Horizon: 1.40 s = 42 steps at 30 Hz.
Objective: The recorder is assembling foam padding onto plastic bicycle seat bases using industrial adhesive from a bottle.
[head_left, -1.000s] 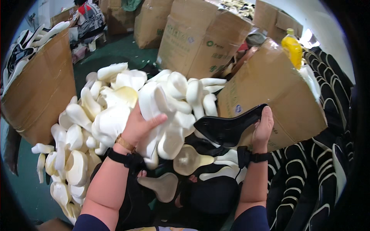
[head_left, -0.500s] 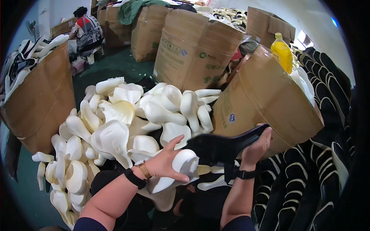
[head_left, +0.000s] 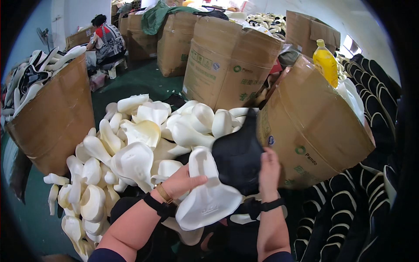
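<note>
My left hand [head_left: 178,183] is closed on a white foam saddle pad [head_left: 211,201], its thumb lying across the narrow part. The pad's wide end faces me, and its nose points away. Beside it, my right hand [head_left: 269,170] grips the right edge of a black saddle-shaped piece [head_left: 238,153], held with its narrow end up. Whether that piece is a cover or a shell I cannot tell. The pad and the black piece overlap in view. In front of both hands lies a heap of white foam saddle pads [head_left: 131,159].
Tall cardboard boxes stand at the left [head_left: 52,118], at centre back [head_left: 227,65] and at the right [head_left: 314,126]. A yellow bottle [head_left: 325,64] rests atop the right box. Stacked black saddle pieces [head_left: 336,218] line the right side. Another person [head_left: 108,41] sits far left.
The foam pad has turned so its wide end faces me. The black piece has swung from lying sideways to pointing up, closer to the pad. My right hand moved left and slightly nearer.
</note>
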Each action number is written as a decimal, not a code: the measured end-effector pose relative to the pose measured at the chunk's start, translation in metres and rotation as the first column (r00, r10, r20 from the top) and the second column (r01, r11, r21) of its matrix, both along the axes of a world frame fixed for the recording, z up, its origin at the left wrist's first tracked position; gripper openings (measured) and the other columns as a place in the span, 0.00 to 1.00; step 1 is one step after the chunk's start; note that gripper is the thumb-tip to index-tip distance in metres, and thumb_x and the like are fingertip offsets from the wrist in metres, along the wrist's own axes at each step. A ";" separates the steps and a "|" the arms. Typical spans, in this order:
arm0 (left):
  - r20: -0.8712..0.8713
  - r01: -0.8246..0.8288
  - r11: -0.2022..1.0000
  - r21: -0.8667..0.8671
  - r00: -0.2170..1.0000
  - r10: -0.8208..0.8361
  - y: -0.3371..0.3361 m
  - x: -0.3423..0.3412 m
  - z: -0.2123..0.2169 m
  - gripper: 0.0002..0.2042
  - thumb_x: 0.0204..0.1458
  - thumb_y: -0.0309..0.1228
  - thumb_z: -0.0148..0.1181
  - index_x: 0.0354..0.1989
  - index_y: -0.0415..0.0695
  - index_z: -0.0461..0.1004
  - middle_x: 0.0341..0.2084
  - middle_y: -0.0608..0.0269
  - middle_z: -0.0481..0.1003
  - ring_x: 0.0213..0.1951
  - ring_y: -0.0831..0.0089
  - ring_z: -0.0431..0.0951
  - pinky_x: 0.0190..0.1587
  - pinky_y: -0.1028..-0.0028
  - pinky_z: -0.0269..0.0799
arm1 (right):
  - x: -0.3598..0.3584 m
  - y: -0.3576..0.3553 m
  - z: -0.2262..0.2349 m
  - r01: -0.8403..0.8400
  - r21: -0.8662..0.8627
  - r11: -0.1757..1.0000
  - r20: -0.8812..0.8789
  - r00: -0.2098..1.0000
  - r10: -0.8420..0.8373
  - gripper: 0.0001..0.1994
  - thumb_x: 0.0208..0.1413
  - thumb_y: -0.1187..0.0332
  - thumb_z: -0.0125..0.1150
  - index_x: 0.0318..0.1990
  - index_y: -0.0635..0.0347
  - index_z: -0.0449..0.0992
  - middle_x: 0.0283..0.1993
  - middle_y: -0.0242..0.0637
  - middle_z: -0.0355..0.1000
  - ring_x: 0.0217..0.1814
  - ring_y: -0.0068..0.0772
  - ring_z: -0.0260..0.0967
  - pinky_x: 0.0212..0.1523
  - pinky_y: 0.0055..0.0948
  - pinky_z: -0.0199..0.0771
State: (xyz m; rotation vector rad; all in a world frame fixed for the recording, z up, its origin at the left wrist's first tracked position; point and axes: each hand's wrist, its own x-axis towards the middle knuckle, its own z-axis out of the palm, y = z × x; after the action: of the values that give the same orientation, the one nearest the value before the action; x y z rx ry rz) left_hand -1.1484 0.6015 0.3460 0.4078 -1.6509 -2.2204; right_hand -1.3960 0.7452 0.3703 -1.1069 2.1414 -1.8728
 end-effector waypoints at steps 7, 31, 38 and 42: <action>-0.234 -0.126 0.923 0.364 0.947 0.221 -0.017 -0.007 -0.002 0.31 0.62 0.53 0.48 0.63 0.39 0.59 0.55 0.58 0.70 0.54 0.73 0.71 0.56 0.70 0.68 | 0.008 0.047 0.060 0.150 -0.315 0.937 0.133 0.985 -0.113 0.14 0.66 0.67 0.49 0.53 0.66 0.72 0.42 0.34 0.72 0.40 0.22 0.70 0.42 0.24 0.72; -0.306 -0.080 0.903 0.422 0.925 0.225 -0.001 0.000 0.016 0.36 0.59 0.52 0.52 0.68 0.47 0.46 0.58 0.63 0.62 0.57 0.73 0.65 0.60 0.68 0.65 | 0.088 0.009 0.035 -0.214 0.114 0.970 -0.355 0.903 0.241 0.06 0.53 0.78 0.63 0.39 0.66 0.79 0.29 0.41 0.74 0.30 0.33 0.71 0.35 0.26 0.70; -0.286 -0.202 0.927 0.316 0.911 0.296 -0.007 -0.001 0.016 0.39 0.51 0.21 0.63 0.69 0.49 0.48 0.55 0.63 0.66 0.55 0.71 0.69 0.58 0.68 0.68 | 0.094 -0.003 0.026 -0.147 0.078 0.986 -0.516 0.840 0.166 0.05 0.52 0.78 0.63 0.37 0.64 0.79 0.29 0.39 0.66 0.30 0.36 0.66 0.33 0.28 0.66; -0.274 -0.172 0.923 0.344 0.922 0.273 -0.012 -0.004 0.020 0.37 0.52 0.22 0.63 0.68 0.48 0.49 0.55 0.60 0.67 0.54 0.69 0.72 0.56 0.67 0.72 | 0.094 -0.006 0.025 -0.099 0.066 0.993 -0.564 0.817 0.119 0.05 0.50 0.77 0.65 0.36 0.61 0.81 0.29 0.37 0.67 0.33 0.37 0.64 0.36 0.30 0.65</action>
State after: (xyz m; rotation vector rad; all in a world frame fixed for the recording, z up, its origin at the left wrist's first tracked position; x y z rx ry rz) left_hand -1.1525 0.5891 0.3656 0.2819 -1.0337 -2.2327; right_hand -1.3024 0.7396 0.3949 -1.9369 2.2923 -1.5793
